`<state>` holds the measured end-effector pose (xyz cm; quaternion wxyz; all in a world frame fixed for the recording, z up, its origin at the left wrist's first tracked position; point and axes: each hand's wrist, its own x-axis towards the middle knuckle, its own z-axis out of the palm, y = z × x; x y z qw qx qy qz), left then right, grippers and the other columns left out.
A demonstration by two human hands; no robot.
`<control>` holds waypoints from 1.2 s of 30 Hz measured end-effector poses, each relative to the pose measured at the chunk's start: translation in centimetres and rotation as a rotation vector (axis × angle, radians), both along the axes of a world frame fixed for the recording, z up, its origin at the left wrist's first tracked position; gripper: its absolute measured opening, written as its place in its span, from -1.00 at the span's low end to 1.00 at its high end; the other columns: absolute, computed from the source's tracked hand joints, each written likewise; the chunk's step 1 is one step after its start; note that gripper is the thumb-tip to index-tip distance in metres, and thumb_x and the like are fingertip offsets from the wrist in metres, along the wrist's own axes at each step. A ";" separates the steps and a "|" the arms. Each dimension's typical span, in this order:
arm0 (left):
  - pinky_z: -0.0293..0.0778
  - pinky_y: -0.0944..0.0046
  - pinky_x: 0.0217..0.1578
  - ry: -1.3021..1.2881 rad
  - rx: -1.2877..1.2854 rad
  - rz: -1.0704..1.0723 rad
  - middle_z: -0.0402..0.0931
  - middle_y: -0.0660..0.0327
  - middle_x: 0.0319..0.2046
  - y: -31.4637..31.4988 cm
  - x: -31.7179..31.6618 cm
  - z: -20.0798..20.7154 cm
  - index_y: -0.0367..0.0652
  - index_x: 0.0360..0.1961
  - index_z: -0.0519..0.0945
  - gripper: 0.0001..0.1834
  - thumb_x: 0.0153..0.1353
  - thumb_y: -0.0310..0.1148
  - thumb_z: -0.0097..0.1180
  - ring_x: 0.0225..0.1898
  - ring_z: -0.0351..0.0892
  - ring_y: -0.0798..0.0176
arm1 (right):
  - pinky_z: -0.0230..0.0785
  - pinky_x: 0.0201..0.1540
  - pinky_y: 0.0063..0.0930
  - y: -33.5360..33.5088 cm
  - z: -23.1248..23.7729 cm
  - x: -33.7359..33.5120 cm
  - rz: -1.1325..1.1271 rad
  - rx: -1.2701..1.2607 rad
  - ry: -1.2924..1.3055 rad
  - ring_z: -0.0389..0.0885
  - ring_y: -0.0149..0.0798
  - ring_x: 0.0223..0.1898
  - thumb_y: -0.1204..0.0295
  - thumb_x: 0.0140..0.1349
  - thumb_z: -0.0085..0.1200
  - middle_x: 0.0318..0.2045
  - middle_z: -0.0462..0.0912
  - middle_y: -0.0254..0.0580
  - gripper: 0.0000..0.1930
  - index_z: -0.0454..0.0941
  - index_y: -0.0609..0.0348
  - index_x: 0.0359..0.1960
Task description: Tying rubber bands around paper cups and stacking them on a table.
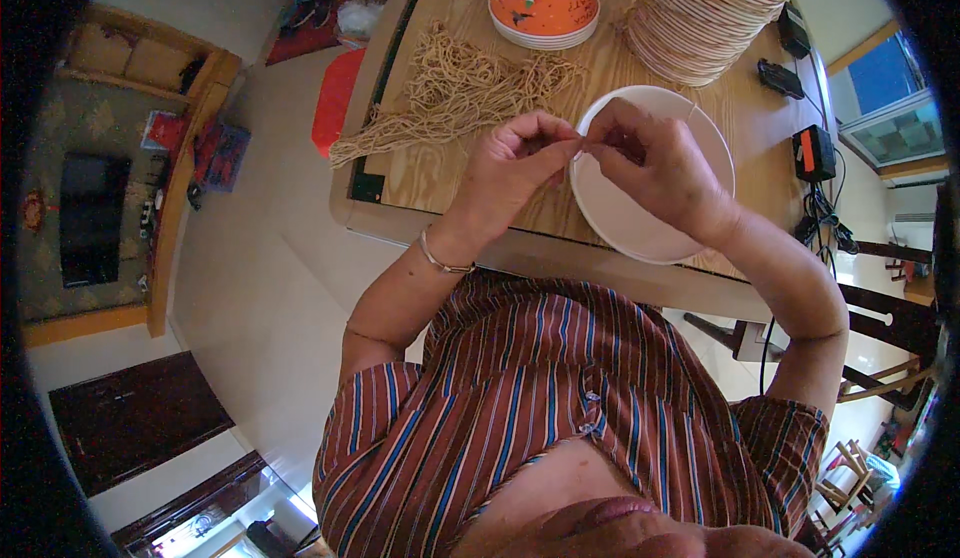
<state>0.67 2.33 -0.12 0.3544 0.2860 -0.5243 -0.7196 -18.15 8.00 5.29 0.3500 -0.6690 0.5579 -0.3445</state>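
Observation:
My left hand (505, 173) and my right hand (665, 163) meet fingertip to fingertip above the left rim of a white paper bucket (645, 223). Both are closed in a pinch. Whatever sits between the fingertips is too small and covered to make out. The bucket faces me with its open mouth, and my right hand covers part of it. A thin strand (692, 111) shows at the bucket's far right rim. To the left of the bucket, a loose heap of tan cords (470, 83) spreads over the wooden table (425, 188).
An orange printed paper bucket (545, 3) stands at the back of the table. A tall stack of nested buckets (710, 18) leans beside it. Black adapters (814, 153) and tangled cables (825, 220) lie along the right edge. A red stool (338, 103) is left of the table.

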 end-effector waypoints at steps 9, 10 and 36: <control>0.43 0.53 -0.36 -0.056 -0.123 -0.010 0.56 0.37 -0.37 -0.1 0.1 0.3 -0.24 -0.22 0.59 -0.88 0.23 -0.46 0.19 -0.40 0.47 0.57 | -0.01 -0.68 -0.72 -1.0 0.4 -0.7 -0.038 0.494 -0.431 0.22 -0.64 -0.65 0.43 0.24 0.09 -0.62 0.35 -0.50 -0.89 0.52 0.19 -0.27; 0.44 0.53 -0.34 -0.084 -0.154 -0.013 0.55 0.38 -0.37 0.0 0.0 0.5 -0.24 -0.22 0.59 -0.87 0.22 -0.46 0.20 -0.39 0.47 0.57 | -0.01 -0.68 -0.72 -1.0 0.4 -0.7 -0.038 0.495 -0.432 0.22 -0.64 -0.65 0.43 0.24 0.09 -0.62 0.35 -0.50 -0.89 0.52 0.19 -0.27; 0.46 0.51 -0.33 -0.028 -0.085 -0.058 0.55 0.40 -0.36 0.0 0.1 0.1 -0.21 -0.21 0.59 -0.89 0.26 -0.43 0.16 -0.35 0.48 0.57 | 0.08 -0.60 -0.71 -1.1 -1.3 -1.2 0.111 0.160 -0.301 0.28 -0.67 -0.53 0.37 0.27 0.11 -0.54 0.39 -0.55 -0.89 0.46 0.09 -0.31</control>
